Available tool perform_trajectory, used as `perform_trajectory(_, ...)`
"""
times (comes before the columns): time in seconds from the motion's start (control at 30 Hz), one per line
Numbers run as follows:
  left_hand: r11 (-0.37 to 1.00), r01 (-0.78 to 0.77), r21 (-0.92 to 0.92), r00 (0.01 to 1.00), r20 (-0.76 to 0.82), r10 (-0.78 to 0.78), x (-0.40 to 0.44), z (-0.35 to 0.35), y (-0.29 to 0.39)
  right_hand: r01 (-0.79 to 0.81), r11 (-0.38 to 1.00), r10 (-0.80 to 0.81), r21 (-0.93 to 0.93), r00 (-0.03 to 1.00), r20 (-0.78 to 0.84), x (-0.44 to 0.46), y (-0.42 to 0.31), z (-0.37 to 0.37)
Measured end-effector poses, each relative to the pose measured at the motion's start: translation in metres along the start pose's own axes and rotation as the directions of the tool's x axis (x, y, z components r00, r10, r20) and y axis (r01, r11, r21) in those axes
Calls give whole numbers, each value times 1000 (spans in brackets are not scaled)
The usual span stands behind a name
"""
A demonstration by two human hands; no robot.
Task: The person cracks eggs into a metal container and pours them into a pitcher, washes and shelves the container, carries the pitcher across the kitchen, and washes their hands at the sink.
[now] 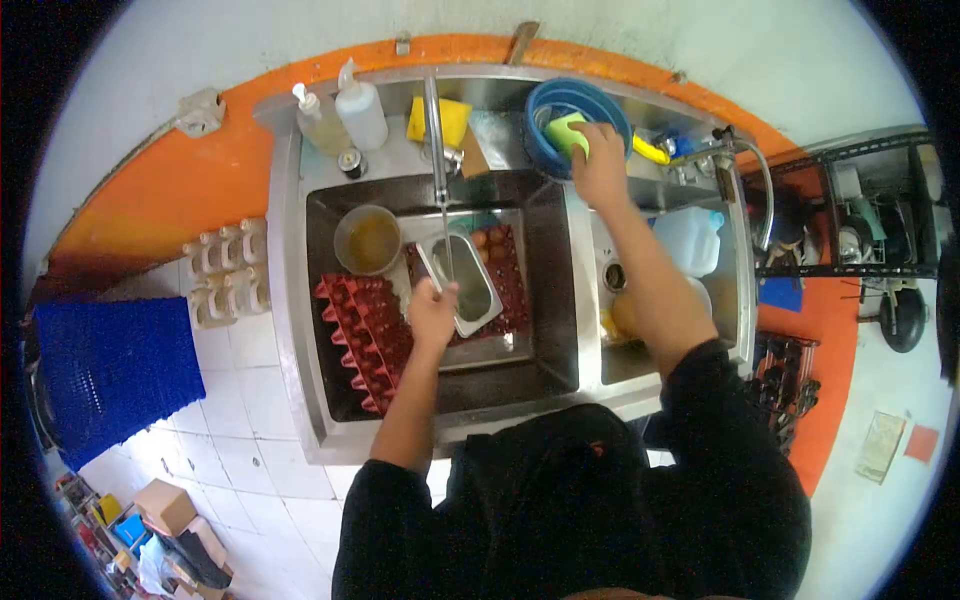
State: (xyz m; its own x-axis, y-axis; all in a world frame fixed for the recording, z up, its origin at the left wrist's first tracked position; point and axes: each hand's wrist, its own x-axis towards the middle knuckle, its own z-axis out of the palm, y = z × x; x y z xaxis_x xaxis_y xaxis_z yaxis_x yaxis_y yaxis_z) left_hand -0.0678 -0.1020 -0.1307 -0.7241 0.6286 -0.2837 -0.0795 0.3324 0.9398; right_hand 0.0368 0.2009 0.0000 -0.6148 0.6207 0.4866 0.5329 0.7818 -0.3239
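The faucet (434,140) drops down the middle of the big sink (553,330), right over the metal pan (485,295), so I see a way round it only at either side. A clear bowl (368,240) blocks the back left, and a red egg tray (365,330) the left side. There's open room along the sink's right edge and over the divider (586,300). Beyond, the right forearm (655,265) and a jug (690,240) crowd the small sink (606,245). The blue tub's (548,160) high wall leaves entry from above.
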Motion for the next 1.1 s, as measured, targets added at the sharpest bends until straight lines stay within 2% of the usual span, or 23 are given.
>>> perform_trajectory(0.07, 999, 21, -38, 997, 76, -18, 8, 12, -16, -115, 976, 173, -185, 926, 335, 29, 39, 28)
perform_trajectory(0.1, 984, -24, -176, 998, 57, 34, 13, 21, -29, -164, 960, 256, -227, 840, 479, 39, 58, 48)
perform_trajectory(0.17, 993, -5, -120, 999, 42, 10, 22, 28, -36, -325, 904, 421, -276, 573, 703, 60, 70, 63)
perform_trajectory(0.23, 985, -19, -174, 1000, -14, 17, 26, 37, -30, -260, 931, 365, -258, 596, 715, 59, 113, 94)
perform_trajectory(0.3, 999, -27, -45, 999, -46, 25, 33, 38, -28, -232, 918, 395, -320, 562, 726, 64, 115, 99)
perform_trajectory(0.33, 1000, -21, 21, 998, -55, 22, 34, 40, -30, -400, 879, 459, -258, 567, 684, 53, 184, 136)
perform_trajectory(0.37, 999, -30, 43, 998, -59, 32, 35, 42, -32, -424, 875, 467, -233, 613, 637, 63, 126, 93)
perform_trajectory(0.4, 997, -36, 63, 997, -71, 40, 38, 45, -34, -501, 832, 546, -239, 663, 512, 67, 116, 80)
perform_trajectory(0.43, 996, -39, 86, 995, -86, 46, 40, 45, -37, -506, 836, 548, -211, 785, 288, 64, 97, 65)
perform_trajectory(0.47, 998, -8, 59, 996, -87, 13, 42, 47, -40, -509, 854, 520, -110, 818, 247, 65, 71, 42)
perform_trajectory(0.5, 999, 23, 36, 996, -91, -20, 43, 47, -43, -404, 913, 398, 61, 912, 97, 56, 61, 35)
perform_trajectory(0.53, 999, 51, 15, 995, -89, -49, 42, 46, -46, -324, 924, 304, 203, 945, 125, 48, 60, 29)
perform_trajectory(0.6, 997, 68, 40, 993, -96, -64, 42, 44, -49, -499, 758, 368, 420, 859, 356, 27, 4, 2)
perform_trajectory(0.67, 997, 81, 6, 993, -92, -80, 41, 46, -57, -814, 234, 432, 531, 577, 693, -12, -34, 7)
perform_trajectory(0.73, 991, 102, -89, 991, -78, -109, 37, 53, -71, -899, 190, 295, 395, 436, 850, -46, -60, 32)
perform_trajectory(0.8, 998, 56, -29, 995, -85, -59, 27, 47, -36, -940, 258, 256, 225, 291, 922, -90, -67, 77)
perform_trajectory(0.87, 1000, -9, 3, 994, -107, 9, 22, 47, -22, -854, 504, 360, 128, 342, 868, -146, -76, 131)
perform_trajectory(0.93, 996, -86, -2, 987, -140, 85, 19, 48, -8, -899, 153, 305, 411, 439, 845, -178, -94, 164)
perform_trajectory(0.97, 996, 17, 86, 999, -46, -13, 13, 38, 7, -922, 27, 333, 386, 372, 866, -180, -96, 160)
perform_trajectory(1.0, 994, -1, 106, 999, -45, 6, 12, 36, -1, -775, 459, 230, 434, 576, 785, -189, -91, 167)
perform_trajectory(1.03, 992, -24, 126, 998, -46, 30, 15, 36, -12, -452, 790, 39, 414, 711, 702, -200, -80, 182)
perform_trajectory(1.07, 988, -49, 146, 997, -44, 56, 19, 35, -19, -27, 947, -194, 320, 745, 638, -205, -74, 192)
perform_trajectory(1.1, 993, -53, 108, 996, -72, 61, 19, 34, -17, -643, 743, 197, 185, 475, 858, -165, -106, 145)
